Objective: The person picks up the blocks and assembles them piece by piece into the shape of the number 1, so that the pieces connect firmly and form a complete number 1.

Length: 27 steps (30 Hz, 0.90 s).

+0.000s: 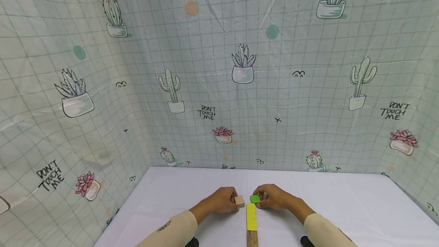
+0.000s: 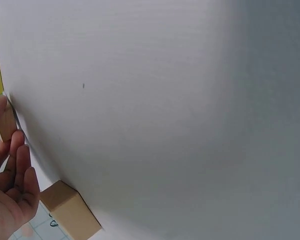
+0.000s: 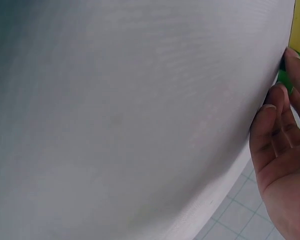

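Observation:
My left hand (image 1: 223, 199) pinches a small plain wooden block (image 1: 239, 201) between thumb and fingertips, just above or on the white table. Opposite it, my right hand (image 1: 273, 197) pinches a bright green block (image 1: 255, 199) by its right side. Between the hands lies a long yellow block (image 1: 251, 216), its far end close to the green one. A brown wood-grained piece (image 1: 252, 239) adjoins the yellow block's near end and runs out of the frame. The left wrist view shows another tan wooden block (image 2: 72, 210) beyond the left hand; the hand hides it from the head camera.
The white tabletop (image 1: 192, 178) stretches around both hands. A cloth backdrop (image 1: 219, 98) printed with cacti and grid lines rises behind the table and along its sides. Black bands (image 1: 193, 242) show under the sleeves at the bottom.

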{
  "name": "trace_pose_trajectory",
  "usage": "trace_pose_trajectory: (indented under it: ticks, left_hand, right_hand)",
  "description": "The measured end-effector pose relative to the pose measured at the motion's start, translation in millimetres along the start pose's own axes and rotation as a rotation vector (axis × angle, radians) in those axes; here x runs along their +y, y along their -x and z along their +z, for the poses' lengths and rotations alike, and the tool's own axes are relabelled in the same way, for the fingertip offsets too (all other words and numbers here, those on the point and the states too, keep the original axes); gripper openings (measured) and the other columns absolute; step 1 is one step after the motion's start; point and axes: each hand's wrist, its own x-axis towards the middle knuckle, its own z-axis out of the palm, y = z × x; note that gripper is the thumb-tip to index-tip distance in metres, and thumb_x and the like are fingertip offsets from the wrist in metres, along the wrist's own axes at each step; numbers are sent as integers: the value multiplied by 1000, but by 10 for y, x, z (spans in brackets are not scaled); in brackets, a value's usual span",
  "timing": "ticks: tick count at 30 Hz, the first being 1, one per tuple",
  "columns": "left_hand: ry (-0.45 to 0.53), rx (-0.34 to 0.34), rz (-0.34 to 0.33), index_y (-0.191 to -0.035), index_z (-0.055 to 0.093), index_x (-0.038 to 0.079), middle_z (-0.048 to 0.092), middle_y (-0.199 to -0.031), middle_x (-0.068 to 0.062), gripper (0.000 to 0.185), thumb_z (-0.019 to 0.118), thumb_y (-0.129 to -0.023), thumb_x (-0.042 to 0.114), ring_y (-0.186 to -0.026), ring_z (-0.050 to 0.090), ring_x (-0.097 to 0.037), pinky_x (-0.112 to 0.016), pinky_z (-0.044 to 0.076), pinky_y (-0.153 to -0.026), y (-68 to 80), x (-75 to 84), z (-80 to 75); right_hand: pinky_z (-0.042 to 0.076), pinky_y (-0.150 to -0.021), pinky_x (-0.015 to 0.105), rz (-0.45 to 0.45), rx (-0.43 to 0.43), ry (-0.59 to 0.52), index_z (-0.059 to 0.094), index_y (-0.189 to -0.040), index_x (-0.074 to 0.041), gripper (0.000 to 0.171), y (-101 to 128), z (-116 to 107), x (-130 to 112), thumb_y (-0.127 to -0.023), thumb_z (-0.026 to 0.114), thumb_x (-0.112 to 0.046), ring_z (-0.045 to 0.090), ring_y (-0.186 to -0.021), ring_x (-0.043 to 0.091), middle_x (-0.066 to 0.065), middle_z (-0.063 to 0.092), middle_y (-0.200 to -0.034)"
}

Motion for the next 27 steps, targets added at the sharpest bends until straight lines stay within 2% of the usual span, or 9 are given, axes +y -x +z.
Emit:
trace_pose_trajectory:
  ticks: [13, 27]
  left_hand:
    - [18, 9, 6, -97, 63, 8, 55, -75, 4, 22, 80, -84, 15, -67, 48, -7, -23, 42, -61, -27, 39, 25]
    - [18, 7, -35, -99, 63, 9, 55, -77, 3, 22, 79, -85, 14, -68, 49, -9, -24, 43, -62, -95, 62, 58]
  right_hand:
    - [42, -72, 26, -19, 5, -21, 69, -103, -10, 23, 15, -10, -1, -84, 80, -15, 50, -82, 11, -5, 59, -86]
    - [41, -73, 27, -19, 5, -16, 69, -101, -12, 22, 10, -10, 10, -83, 81, -17, 50, -82, 11, -6, 59, -85]
